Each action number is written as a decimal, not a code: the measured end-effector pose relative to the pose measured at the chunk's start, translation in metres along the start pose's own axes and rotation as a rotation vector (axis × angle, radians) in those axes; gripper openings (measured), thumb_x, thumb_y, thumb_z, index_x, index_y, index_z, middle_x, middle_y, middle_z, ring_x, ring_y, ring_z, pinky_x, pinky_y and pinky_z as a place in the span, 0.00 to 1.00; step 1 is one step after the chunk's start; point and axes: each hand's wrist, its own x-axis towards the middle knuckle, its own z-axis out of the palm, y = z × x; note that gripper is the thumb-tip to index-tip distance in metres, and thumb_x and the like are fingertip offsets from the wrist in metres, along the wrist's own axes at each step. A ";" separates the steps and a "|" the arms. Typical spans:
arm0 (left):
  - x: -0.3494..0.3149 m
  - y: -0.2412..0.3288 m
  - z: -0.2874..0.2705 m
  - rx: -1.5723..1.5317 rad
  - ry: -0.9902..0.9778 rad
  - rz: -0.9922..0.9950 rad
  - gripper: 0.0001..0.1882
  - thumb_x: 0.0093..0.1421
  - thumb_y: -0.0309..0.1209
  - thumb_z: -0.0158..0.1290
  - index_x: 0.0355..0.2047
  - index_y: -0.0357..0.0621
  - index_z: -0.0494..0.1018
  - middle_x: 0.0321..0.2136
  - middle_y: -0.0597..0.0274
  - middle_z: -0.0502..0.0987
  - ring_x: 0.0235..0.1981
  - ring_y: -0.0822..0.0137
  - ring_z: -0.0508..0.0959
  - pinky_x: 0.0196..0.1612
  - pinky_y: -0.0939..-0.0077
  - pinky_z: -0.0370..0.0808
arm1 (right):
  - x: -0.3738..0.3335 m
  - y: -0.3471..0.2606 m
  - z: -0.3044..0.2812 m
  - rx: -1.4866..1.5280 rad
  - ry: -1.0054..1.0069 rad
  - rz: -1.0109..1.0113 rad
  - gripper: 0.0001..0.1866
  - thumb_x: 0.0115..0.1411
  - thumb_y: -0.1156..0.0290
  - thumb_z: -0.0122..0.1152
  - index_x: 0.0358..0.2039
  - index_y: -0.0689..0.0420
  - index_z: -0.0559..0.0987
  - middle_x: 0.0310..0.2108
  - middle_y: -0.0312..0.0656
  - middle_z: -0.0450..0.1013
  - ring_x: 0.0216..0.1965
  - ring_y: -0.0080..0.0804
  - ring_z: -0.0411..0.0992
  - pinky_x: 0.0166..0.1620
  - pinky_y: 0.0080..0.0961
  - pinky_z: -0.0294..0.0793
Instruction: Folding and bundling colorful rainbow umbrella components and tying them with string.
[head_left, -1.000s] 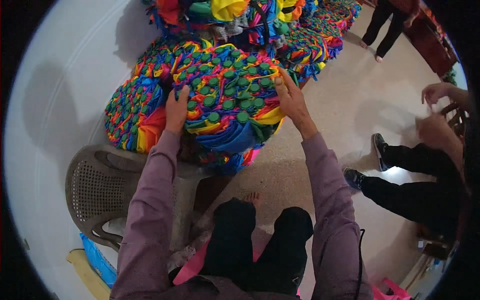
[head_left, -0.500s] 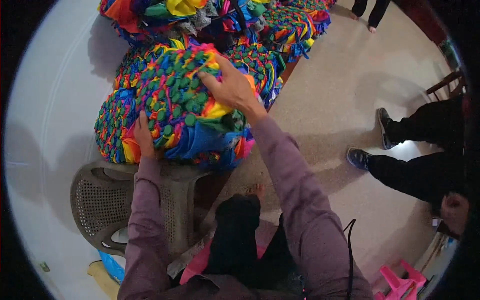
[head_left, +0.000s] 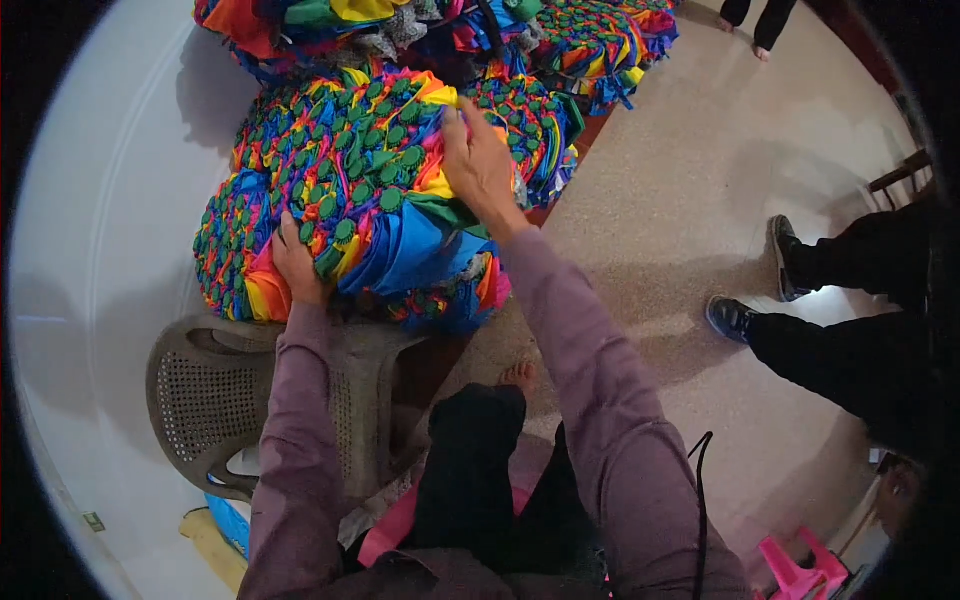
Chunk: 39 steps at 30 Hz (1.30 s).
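Note:
A large bundle of folded rainbow cloth pieces with round green ends [head_left: 340, 150] lies on top of similar bundles, between my two hands. My left hand [head_left: 297, 262] presses its near left side, fingers against the cloth and thumb side up. My right hand [head_left: 482, 172] grips its right edge by the yellow and orange cloth, with the fingers curled. Blue cloth hangs down the bundle's near side. The fingertips of both hands are partly hidden in the folds, and I cannot make out what kind of article the cloth belongs to.
More rainbow bundles [head_left: 600, 40] are piled toward the back along the white wall. A brown plastic chair [head_left: 215, 400] stands at my left. To the right a person's dark legs and shoes [head_left: 735, 318] are on the speckled floor. A pink plastic object [head_left: 800, 570] sits lower right.
The bundle has settled flatter onto the pile, its green-ended top spreading farther left and back. My hands stay on it, the right one shifted slightly right. The view has shifted a little.

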 end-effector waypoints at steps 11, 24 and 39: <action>-0.056 0.073 -0.021 0.009 0.073 -0.121 0.36 0.72 0.55 0.49 0.57 0.27 0.71 0.51 0.41 0.79 0.49 0.49 0.80 0.54 0.60 0.74 | -0.048 0.002 -0.198 -0.193 -0.239 0.143 0.33 0.71 0.58 0.57 0.69 0.63 0.64 0.38 0.57 0.81 0.40 0.46 0.82 0.41 0.38 0.79; -0.062 0.171 -0.094 0.020 0.051 -0.140 0.33 0.73 0.53 0.48 0.57 0.30 0.72 0.53 0.38 0.78 0.53 0.44 0.78 0.56 0.58 0.72 | 0.011 -0.148 -0.348 -0.322 -0.016 -0.033 0.42 0.69 0.62 0.60 0.75 0.59 0.51 0.27 0.54 0.80 0.21 0.35 0.79 0.29 0.35 0.78; -0.053 0.085 -0.317 0.034 -0.019 -0.201 0.37 0.72 0.55 0.46 0.64 0.32 0.66 0.58 0.36 0.74 0.61 0.43 0.74 0.62 0.57 0.68 | -0.218 -0.302 -0.026 -0.308 -0.472 -0.282 0.24 0.69 0.65 0.60 0.64 0.58 0.74 0.40 0.47 0.81 0.33 0.31 0.79 0.36 0.30 0.78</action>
